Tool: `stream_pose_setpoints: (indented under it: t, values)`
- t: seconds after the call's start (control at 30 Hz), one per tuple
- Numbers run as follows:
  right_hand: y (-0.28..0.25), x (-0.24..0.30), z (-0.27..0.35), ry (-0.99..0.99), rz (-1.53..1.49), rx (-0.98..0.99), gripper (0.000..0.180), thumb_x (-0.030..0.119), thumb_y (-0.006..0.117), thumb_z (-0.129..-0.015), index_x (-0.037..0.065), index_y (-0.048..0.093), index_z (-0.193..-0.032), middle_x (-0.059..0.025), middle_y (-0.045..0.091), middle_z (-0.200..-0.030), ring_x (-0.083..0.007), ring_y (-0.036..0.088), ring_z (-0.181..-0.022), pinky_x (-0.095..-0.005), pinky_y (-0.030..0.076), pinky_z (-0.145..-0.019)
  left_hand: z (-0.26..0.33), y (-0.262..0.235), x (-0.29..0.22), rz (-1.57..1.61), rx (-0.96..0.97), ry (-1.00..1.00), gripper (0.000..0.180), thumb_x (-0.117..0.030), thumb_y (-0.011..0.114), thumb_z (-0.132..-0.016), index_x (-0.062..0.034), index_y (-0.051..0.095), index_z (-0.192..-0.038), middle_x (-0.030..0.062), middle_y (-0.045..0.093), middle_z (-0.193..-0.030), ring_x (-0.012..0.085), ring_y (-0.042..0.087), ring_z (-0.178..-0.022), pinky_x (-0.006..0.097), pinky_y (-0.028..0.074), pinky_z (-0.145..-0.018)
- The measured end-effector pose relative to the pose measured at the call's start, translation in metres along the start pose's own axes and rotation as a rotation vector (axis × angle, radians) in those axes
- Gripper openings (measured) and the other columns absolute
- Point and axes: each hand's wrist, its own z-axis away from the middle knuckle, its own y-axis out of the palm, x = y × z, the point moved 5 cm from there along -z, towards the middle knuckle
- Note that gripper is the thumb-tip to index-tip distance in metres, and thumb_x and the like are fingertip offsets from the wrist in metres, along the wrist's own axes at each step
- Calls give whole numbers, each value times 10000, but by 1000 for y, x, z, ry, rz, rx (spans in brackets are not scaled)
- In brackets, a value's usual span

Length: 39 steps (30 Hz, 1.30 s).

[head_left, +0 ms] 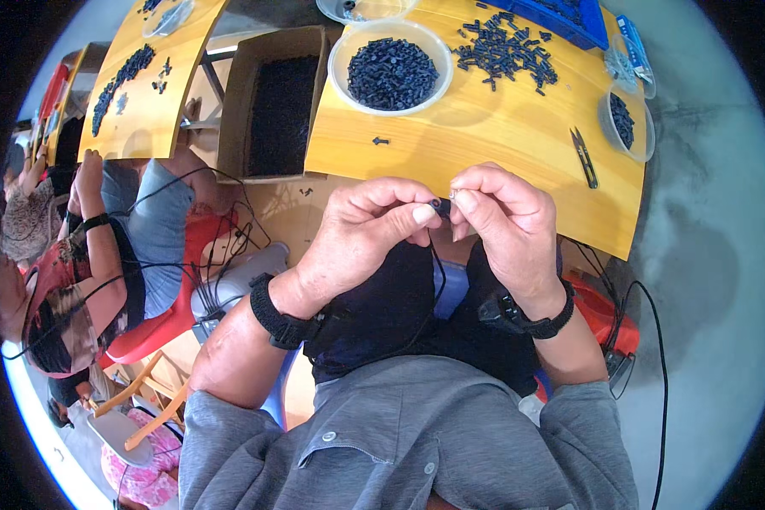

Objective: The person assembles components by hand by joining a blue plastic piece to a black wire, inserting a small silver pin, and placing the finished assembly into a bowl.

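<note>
Head view: near the middle of the frame, our left hand [357,231] pinches a small black plastic part [442,206]; our right hand [512,223] has thumb and forefinger together, on what we cannot tell. A slack pinch could drop the part short of the worktop [348,155], onto our lap [374,319].

The person's bare left forearm [240,355] and right forearm [575,347] slanted upward and inward in front of the torso [391,425], so that the left grip [359,228] and right grip [512,223] stood just beside each other, each drawn into a close thumb-and-forefinger pinch with the other fingers [460,230] curled inward.
</note>
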Motion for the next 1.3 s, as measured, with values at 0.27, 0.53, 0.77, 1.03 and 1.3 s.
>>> stream_pose_setpoints:
  t: [0.27, 0.53, 0.77, 1.03, 1.3]
  values:
    - [8, 1, -2, 21, 66, 58, 89, 55, 569, -895, -3, 628, -864, -19, 590, -751, -64, 522, -621, -206, 413, -551, 0, 0, -1, -4, -5, -11, 121, -81, 599, -908, 1, 656, -977, 32, 662, -846, 79, 598, -718, 221, 508, -674]
    - [9, 4, -3, -49, 113, 65, 73, 42, 581, -882, -10, 623, -852, -42, 574, -740, -107, 534, -658, -237, 422, -593, 0, 1, -3, -31, 21, -1, 116, -82, 614, -898, 0, 664, -961, 31, 662, -825, 73, 582, -690, 212, 495, -637]
    - [9, 1, -3, -60, 107, 60, 50, 27, 588, -867, -6, 618, -845, -52, 575, -741, -125, 546, -660, -254, 432, -592, 0, 0, -2, -72, -2, -41, 115, -85, 618, -895, 1, 665, -955, 24, 659, -813, 68, 580, -677, 207, 493, -624]
    - [8, 10, -9, -261, 364, 145, 21, 10, 596, -837, 2, 616, -836, -89, 576, -731, -190, 559, -639, -287, 445, -581, -3, 0, 1, -85, -1, -69, 102, -60, 639, -874, 10, 667, -942, 12, 651, -801, 61, 592, -682, 196, 497, -633]
    - [11, 11, -2, -321, 349, 151, 64, -23, 607, -802, 21, 626, -844, -107, 580, -739, -243, 578, -638, -327, 458, -573, 2, -2, 0, -159, 28, -187, 72, -37, 620, -878, 10, 660, -917, 18, 643, -797, 68, 593, -678, 196, 492, -628]
